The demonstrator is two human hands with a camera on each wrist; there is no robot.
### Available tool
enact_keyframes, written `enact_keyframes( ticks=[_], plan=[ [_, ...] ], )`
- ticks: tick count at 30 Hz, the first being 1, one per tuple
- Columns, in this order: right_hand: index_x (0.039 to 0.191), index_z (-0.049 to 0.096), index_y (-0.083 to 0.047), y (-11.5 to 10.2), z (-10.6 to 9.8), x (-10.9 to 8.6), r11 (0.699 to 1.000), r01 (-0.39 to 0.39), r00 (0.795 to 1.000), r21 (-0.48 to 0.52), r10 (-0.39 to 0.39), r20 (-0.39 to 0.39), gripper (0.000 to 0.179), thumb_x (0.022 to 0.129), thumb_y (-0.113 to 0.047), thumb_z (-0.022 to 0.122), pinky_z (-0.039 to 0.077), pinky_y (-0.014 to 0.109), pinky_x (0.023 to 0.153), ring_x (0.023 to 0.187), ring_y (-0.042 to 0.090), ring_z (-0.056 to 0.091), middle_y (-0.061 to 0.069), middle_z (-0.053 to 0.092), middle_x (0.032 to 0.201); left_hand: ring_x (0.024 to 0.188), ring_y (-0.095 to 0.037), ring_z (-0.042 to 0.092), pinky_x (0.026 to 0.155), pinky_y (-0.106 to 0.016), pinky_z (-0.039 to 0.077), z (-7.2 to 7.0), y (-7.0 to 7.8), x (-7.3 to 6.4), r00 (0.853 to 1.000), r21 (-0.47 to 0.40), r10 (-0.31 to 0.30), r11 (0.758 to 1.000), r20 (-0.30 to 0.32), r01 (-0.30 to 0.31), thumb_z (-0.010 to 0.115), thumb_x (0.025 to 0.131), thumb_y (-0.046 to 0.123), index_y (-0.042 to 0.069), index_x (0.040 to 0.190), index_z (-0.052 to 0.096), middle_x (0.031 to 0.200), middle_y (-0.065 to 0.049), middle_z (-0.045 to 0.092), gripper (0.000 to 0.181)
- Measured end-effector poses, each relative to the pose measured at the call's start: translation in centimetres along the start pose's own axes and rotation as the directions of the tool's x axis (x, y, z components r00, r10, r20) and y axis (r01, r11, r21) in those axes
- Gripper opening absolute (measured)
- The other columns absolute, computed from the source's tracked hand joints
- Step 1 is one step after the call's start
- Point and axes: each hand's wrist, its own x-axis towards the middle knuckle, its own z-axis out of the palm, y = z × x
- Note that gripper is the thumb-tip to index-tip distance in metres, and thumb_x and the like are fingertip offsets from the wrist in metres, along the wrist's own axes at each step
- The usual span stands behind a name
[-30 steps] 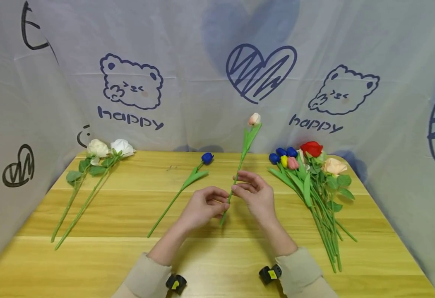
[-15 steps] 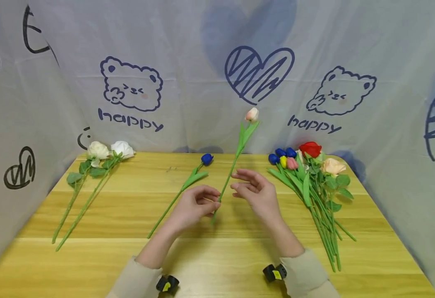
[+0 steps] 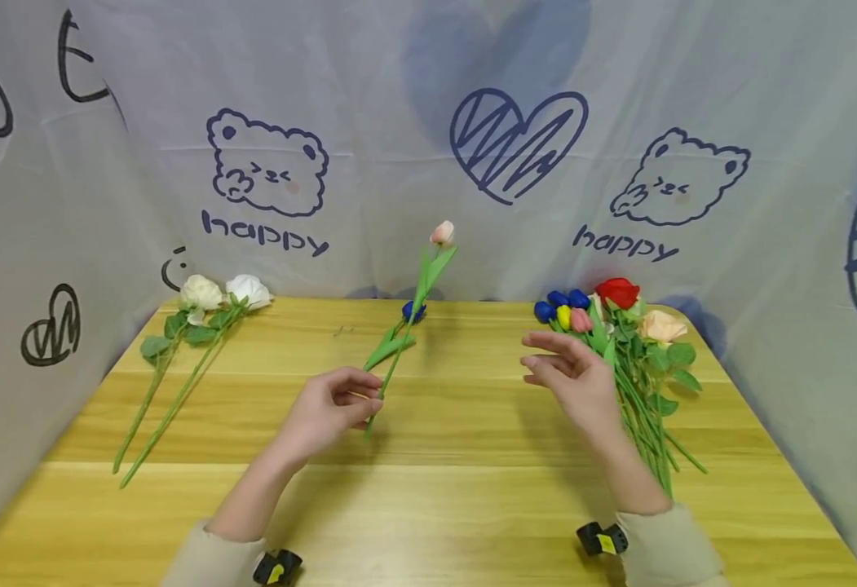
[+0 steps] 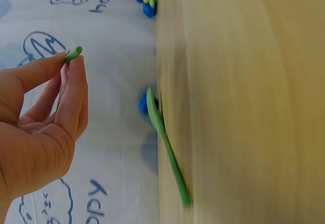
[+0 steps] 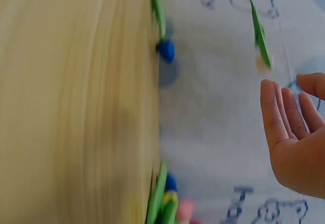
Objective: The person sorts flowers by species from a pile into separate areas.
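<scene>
A pale pink tulip stands tilted above the table, its lower stem pinched between the thumb and fingers of my left hand. In the left wrist view the stem's cut end pokes out past the fingertips. Behind it a blue tulip lies on the table, its lower stem hidden by the left hand in the head view. My right hand hovers with nothing in it, fingers loosely bent, in front of the bunch at the right. The right wrist view shows its fingers apart from the thumb.
On the right lies a bunch with a red rose, a peach rose, a pink tulip and several blue tulips. A cream rose and a white rose lie left. A printed cloth hangs behind the wooden table.
My right hand has let go of the pale pink tulip's stem and moved right. The left hand has carried the tulip left, so it now overlaps the blue tulip in the head view.
</scene>
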Motion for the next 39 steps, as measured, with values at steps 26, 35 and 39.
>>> enact_keyframes(
  ticks=[26,35,39],
  plan=[
    [0.141,0.057,0.005,3.2,-17.7,-3.4,0.76,-0.236,0.969,-0.606,0.234,-0.084,0.049,0.104,-0.027,0.067,0.063,0.028,0.073,0.087,0.002,0.071,0.017,0.066,0.13,0.078,-0.02,0.066,0.062,-0.029,0.057,-7.6,-3.4,0.0,0.993,0.369,-0.112,0.925,0.03,0.093,0.067,0.097,-0.001,-0.005,0.116,0.069,0.1,-0.012,0.07,0.02],
    [0.137,0.058,0.01,4.7,-19.0,-2.9,0.678,-0.268,0.948,-0.684,0.311,-0.064,0.047,0.103,-0.021,0.067,0.062,0.029,0.067,0.079,0.007,0.07,0.031,0.066,0.124,0.078,-0.019,0.066,0.065,-0.031,0.06,-7.2,-4.2,0.6,0.991,0.387,-0.128,0.917,0.045,0.101,0.069,0.097,0.001,-0.004,0.112,0.071,0.096,-0.01,0.07,0.016],
    [0.137,0.058,0.01,5.2,-19.1,-2.4,0.66,-0.276,0.941,-0.699,0.335,-0.056,0.048,0.102,-0.022,0.068,0.062,0.029,0.065,0.078,0.01,0.07,0.03,0.067,0.123,0.079,-0.02,0.066,0.067,-0.032,0.061,-7.2,-4.3,0.6,0.99,0.38,-0.13,0.919,0.048,0.102,0.069,0.097,0.001,-0.004,0.112,0.071,0.096,-0.01,0.069,0.016]
  ],
)
